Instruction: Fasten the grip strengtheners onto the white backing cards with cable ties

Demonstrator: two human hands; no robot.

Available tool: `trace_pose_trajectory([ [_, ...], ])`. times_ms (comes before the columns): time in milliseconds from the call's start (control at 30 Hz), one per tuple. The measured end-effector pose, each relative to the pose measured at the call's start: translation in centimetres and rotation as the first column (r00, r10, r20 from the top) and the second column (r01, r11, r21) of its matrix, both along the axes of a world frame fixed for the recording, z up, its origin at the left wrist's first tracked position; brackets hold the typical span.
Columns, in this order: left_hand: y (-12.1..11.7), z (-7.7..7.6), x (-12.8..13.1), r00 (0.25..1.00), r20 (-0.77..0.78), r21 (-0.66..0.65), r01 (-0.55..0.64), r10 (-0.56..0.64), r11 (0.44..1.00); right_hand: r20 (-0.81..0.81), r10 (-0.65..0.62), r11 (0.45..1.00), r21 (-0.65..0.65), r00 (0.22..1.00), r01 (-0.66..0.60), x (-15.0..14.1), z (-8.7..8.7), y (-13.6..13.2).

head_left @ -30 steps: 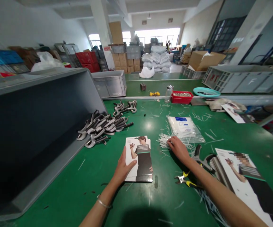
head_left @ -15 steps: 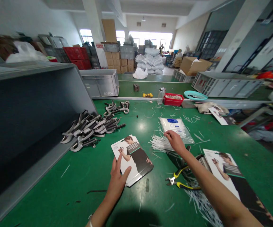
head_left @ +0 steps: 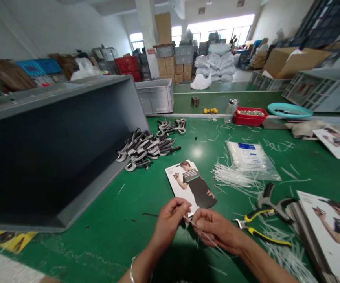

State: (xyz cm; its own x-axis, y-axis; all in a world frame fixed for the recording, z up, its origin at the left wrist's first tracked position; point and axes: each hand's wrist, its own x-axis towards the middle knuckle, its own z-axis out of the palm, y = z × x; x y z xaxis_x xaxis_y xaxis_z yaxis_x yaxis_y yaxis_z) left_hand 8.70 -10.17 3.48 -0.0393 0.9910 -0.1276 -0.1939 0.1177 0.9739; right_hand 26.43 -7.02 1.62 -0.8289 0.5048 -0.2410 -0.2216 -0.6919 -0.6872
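"What's being gripped?"
"The left hand and right hand both pinch a thin white plastic cable tie."
"And the printed white-and-black cardboard card?"
"On the green tabletop, near edge partly behind the fingertips."

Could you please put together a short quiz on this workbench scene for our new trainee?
1. What do the left hand and the right hand hold between them?
2. True or false: the pliers with yellow-and-black handles are in the right hand.
3. As seen in the picture, what stands just left of the red tray?
A) a turquoise dish
B) a clear jar
C) a cardboard box

Key:
1. A thin white tie.
2. False; they lie on the green table.
3. B
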Motion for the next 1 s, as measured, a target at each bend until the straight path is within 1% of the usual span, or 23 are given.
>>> trace_pose_trajectory([
  [100, -0.7, -0.7, -0.3, 0.989, 0.13, -0.026, 0.078, -0.074, 0.997, -0.005, -0.05, 0.998, -0.044, 0.999, 0.05, 0.5, -0.5, -0.2],
  [167, -0.9, -1.0, -0.1, 0.978, 0.192, -0.033, 0.088, -0.08, 0.996, -0.008, -0.062, 0.993, -0.099, 0.998, 0.061, 0.7, -0.4, -0.2],
  [233, -0.8, -1.1, 0.3, 0.98, 0.192, -0.056, 0.064, -0.052, 0.996, -0.013, -0.029, 0.99, -0.14, 0.999, 0.027, 0.7, -0.4, -0.3],
  [300, -0.5, -1.0, 0.4, 0.991, 0.128, -0.074, 0.04, -0.03, 0.996, -0.015, 0.005, 0.992, -0.128, 1.0, -0.007, 0.6, -0.5, -0.6],
  [333, -0.3, -0.9, 0.4, 0.997, 0.076, -0.074, 0.024, -0.018, 0.997, 0.0, 0.007, 0.996, -0.088, 1.0, -0.007, 0.5, -0.6, -0.7],
  [400, 0.2, -0.7, 0.1, 0.999, -0.032, -0.058, -0.022, 0.02, 0.998, 0.099, -0.018, 0.998, 0.064, 0.995, 0.011, 0.5, -0.8, -0.9],
  [433, 0.4, -0.6, -0.1, 0.997, -0.078, -0.044, -0.03, 0.026, 0.999, 0.176, -0.041, 0.986, 0.165, 0.984, 0.011, 0.5, -0.9, -0.9],
  [500, 1.0, -0.7, -0.6, 0.986, -0.163, -0.003, -0.028, 0.027, 1.0, 0.32, -0.105, 0.932, 0.361, 0.942, -0.019, 0.7, -0.9, -0.8],
  [533, 1.3, -1.0, -0.9, 0.974, -0.221, 0.026, -0.048, 0.053, 0.999, 0.364, -0.148, 0.901, 0.434, 0.92, -0.027, 0.9, -0.8, -0.6],
  [567, 1.8, -1.5, -1.3, 0.948, -0.298, 0.057, -0.097, 0.109, 0.994, 0.383, -0.202, 0.873, 0.488, 0.902, -0.012, 1.1, -0.7, -0.3],
  [600, 2.2, -2.3, -1.6, 0.902, -0.388, 0.087, -0.168, 0.188, 0.982, 0.38, -0.256, 0.852, 0.522, 0.889, 0.022, 1.3, -0.6, 0.0],
  [633, 2.7, -3.3, -2.0, 0.834, -0.482, 0.11, -0.246, 0.269, 0.963, 0.368, -0.31, 0.839, 0.539, 0.877, 0.071, 1.5, -0.5, 0.4],
  [667, 3.2, -4.4, -2.4, 0.756, -0.571, 0.126, -0.305, 0.32, 0.944, 0.353, -0.358, 0.832, 0.541, 0.865, 0.124, 1.7, -0.5, 0.7],
  [700, 3.7, -5.6, -2.7, 0.697, -0.642, 0.124, -0.319, 0.321, 0.94, 0.339, -0.396, 0.828, 0.533, 0.853, 0.172, 1.8, -0.4, 1.1],
  [733, 4.1, -6.7, -3.0, 0.666, -0.687, 0.118, -0.292, 0.29, 0.949, 0.329, -0.42, 0.827, 0.523, 0.846, 0.207, 1.9, -0.3, 1.3],
  [800, 4.6, -8.4, -3.6, 0.667, -0.707, 0.132, -0.202, 0.235, 0.97, 0.32, -0.435, 0.831, 0.504, 0.842, 0.237, 2.0, -0.2, 1.6],
  [833, 4.7, -9.0, -3.9, 0.676, -0.697, 0.159, -0.181, 0.24, 0.971, 0.318, -0.432, 0.835, 0.495, 0.844, 0.241, 2.0, -0.2, 1.7],
  [867, 4.8, -9.3, -4.3, 0.682, -0.68, 0.191, -0.19, 0.269, 0.963, 0.315, -0.425, 0.841, 0.485, 0.848, 0.241, 1.9, -0.2, 1.7],
  [933, 4.6, -9.4, -5.2, 0.685, -0.641, 0.228, -0.26, 0.346, 0.938, 0.306, -0.412, 0.854, 0.458, 0.858, 0.247, 1.7, -0.2, 1.6],
  [967, 4.4, -9.2, -5.7, 0.7, -0.612, 0.223, -0.293, 0.367, 0.93, 0.301, -0.406, 0.861, 0.442, 0.863, 0.252, 1.6, -0.2, 1.5],
  [1000, 4.2, -9.0, -6.2, 0.738, -0.564, 0.197, -0.316, 0.371, 0.928, 0.297, -0.4, 0.868, 0.426, 0.867, 0.255, 1.5, -0.3, 1.4],
])
